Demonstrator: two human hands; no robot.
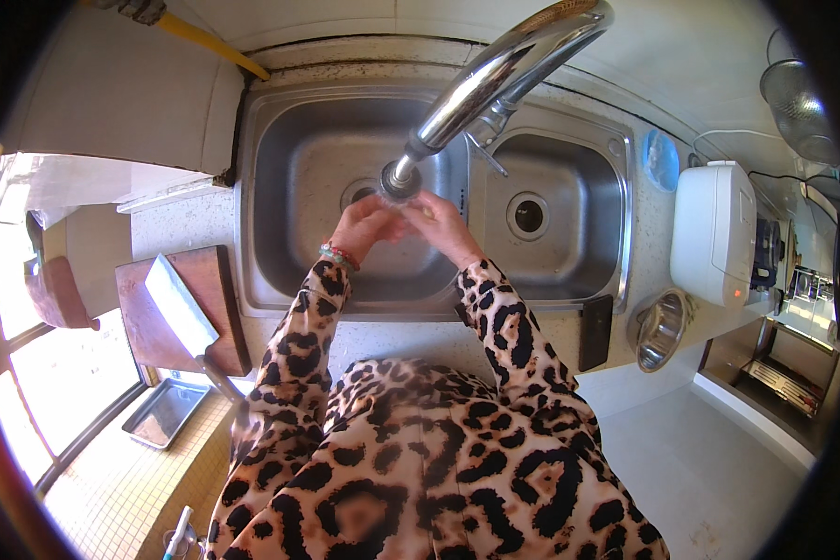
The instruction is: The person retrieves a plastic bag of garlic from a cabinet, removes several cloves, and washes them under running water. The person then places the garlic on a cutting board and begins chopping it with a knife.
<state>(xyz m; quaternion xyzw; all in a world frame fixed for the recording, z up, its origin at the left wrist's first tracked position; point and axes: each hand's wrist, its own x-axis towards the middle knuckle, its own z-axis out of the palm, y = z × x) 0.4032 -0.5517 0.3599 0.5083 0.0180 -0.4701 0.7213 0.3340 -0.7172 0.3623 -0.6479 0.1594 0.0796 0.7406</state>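
Both hands are over the larger basin (308, 161) of a stainless-steel double sink, right under the head of a chrome faucet (400, 180). My left hand (365, 227), with a beaded bracelet (339, 255) at the wrist, has its fingers curled inward. My right hand (439, 222) reaches in from the other side, its fingers close to the left ones. The faucet head covers some of the fingertips, and the fingers are blurred. Nothing held can be made out in either hand. The faucet lever (486, 154) sits behind, above the divider.
At left, a cleaver (182, 304) lies on a wooden cutting board (129, 287), its handle overhanging the front edge near my left sleeve. Right of the smaller basin (560, 245) stand a white appliance (710, 231), a metal bowl (661, 329) and a dark flat object (595, 332).
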